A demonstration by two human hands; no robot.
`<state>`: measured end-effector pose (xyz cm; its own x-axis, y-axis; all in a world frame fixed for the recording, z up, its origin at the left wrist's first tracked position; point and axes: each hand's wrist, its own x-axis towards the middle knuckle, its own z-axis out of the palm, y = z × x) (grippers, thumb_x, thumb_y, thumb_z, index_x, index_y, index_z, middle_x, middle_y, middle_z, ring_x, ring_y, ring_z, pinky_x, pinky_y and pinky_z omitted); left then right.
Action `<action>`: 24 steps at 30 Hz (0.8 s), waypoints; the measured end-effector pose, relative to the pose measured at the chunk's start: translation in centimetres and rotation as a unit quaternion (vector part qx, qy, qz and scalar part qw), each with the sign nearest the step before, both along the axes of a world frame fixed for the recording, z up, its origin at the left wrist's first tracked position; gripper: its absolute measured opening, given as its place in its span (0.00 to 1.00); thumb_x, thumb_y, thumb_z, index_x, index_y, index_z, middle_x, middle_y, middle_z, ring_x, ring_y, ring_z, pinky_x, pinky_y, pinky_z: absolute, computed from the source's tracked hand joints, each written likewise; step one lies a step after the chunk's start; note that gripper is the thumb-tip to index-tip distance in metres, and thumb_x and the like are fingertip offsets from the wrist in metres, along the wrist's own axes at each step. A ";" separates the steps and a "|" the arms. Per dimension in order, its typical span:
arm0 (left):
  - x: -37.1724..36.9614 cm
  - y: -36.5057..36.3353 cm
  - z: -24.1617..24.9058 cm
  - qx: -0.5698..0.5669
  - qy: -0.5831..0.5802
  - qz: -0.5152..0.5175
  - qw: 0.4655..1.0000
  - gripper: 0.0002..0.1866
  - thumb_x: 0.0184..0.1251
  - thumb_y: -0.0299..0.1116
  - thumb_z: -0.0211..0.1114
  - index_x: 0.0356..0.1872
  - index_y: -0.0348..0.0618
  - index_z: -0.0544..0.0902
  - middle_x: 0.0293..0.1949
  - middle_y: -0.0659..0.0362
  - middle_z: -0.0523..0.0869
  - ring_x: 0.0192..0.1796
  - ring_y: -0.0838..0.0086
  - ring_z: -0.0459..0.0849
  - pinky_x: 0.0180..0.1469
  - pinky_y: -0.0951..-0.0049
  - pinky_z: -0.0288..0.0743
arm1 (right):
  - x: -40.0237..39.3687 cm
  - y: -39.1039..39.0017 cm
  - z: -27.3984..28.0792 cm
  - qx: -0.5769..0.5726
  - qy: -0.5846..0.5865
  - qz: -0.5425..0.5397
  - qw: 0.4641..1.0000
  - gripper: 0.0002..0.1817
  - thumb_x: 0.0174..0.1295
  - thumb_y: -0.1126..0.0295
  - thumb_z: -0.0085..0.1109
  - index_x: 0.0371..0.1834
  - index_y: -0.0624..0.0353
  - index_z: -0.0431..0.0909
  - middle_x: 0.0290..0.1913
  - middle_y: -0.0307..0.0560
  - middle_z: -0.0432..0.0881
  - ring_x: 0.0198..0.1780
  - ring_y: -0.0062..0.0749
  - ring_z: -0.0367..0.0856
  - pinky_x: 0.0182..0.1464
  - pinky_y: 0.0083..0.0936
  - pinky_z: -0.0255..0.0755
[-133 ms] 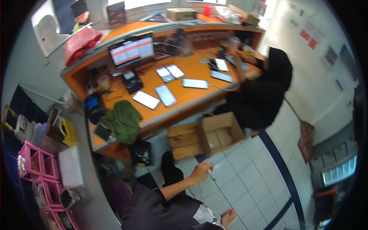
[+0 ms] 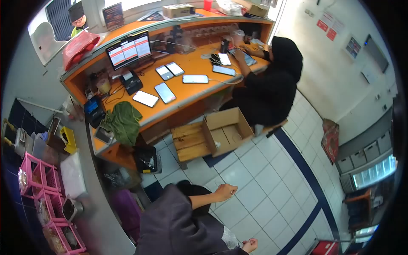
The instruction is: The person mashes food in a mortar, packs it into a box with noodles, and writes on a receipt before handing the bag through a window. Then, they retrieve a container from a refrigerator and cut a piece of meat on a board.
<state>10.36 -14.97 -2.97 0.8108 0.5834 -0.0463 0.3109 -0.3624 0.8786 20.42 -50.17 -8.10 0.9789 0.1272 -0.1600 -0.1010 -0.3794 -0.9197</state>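
Note:
My left hand (image 2: 225, 192) hangs over the white tiled floor (image 2: 259, 182), fingers curled in. Nothing shows in it. Lower down, near the bottom edge, my right hand (image 2: 250, 245) is also loosely curled, with no object visible in it. Neither hand touches anything that I can see. Closest to my left hand are a wooden stool (image 2: 187, 146) and an open cardboard box (image 2: 233, 146) beside it. Beyond them runs an orange counter (image 2: 178, 91) with several phones on it, among them a white-screened phone (image 2: 145, 98).
A person in black (image 2: 265, 93) sits at the counter's right end, hands near a tablet (image 2: 245, 57). A monitor (image 2: 129, 49), a small printer (image 2: 131, 82) and a green cloth (image 2: 123, 123) are on the counter. Pink baskets (image 2: 50, 182) stand on the left-hand metal surface (image 2: 95, 204).
The view has shifted, so the counter, stool and box sit further left and higher. My left hand's fingers look more drawn in. More of the right side of the room shows.

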 end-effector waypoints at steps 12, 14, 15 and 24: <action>7.2 -7.5 -26.2 0.185 0.373 -0.315 0.853 0.12 0.50 0.40 0.62 0.26 0.41 0.81 0.35 0.48 0.83 0.37 0.57 0.82 0.38 0.56 0.74 | 9.5 -18.0 -0.5 -0.061 0.070 -0.069 0.993 0.16 0.44 0.84 0.46 0.35 0.58 0.78 0.18 0.40 0.75 0.19 0.23 0.72 0.22 0.23 0.71; 14.9 -12.4 -24.1 0.213 0.338 -0.310 0.863 0.12 0.50 0.41 0.62 0.26 0.41 0.82 0.35 0.49 0.83 0.38 0.57 0.82 0.39 0.56 0.74 | 10.4 -24.8 -1.3 -0.080 0.091 -0.211 0.970 0.15 0.43 0.84 0.46 0.31 0.57 0.79 0.17 0.40 0.76 0.18 0.23 0.73 0.21 0.23 0.70; 18.3 -16.1 -23.0 0.215 0.280 -0.299 0.887 0.13 0.50 0.41 0.62 0.25 0.42 0.82 0.36 0.49 0.83 0.38 0.58 0.82 0.39 0.56 0.74 | 10.6 -27.2 -2.1 -0.099 0.130 -0.250 0.954 0.14 0.41 0.83 0.46 0.27 0.56 0.80 0.16 0.40 0.76 0.18 0.24 0.74 0.20 0.24 0.70; 56.8 -50.6 -18.9 0.284 0.152 -0.667 0.672 0.14 0.57 0.41 0.54 0.29 0.42 0.82 0.36 0.48 0.83 0.40 0.52 0.81 0.42 0.54 0.75 | 9.8 -46.7 -3.8 0.014 0.268 -0.541 0.797 0.07 0.48 0.79 0.56 0.32 0.60 0.78 0.24 0.48 0.80 0.24 0.29 0.80 0.20 0.24 0.71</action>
<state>67.17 -65.52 -21.91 0.6337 -0.6586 -0.4059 -0.4888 -0.7475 0.4497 30.18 -96.82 -11.87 0.3100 -0.7342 -0.6040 -0.7364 0.2164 -0.6410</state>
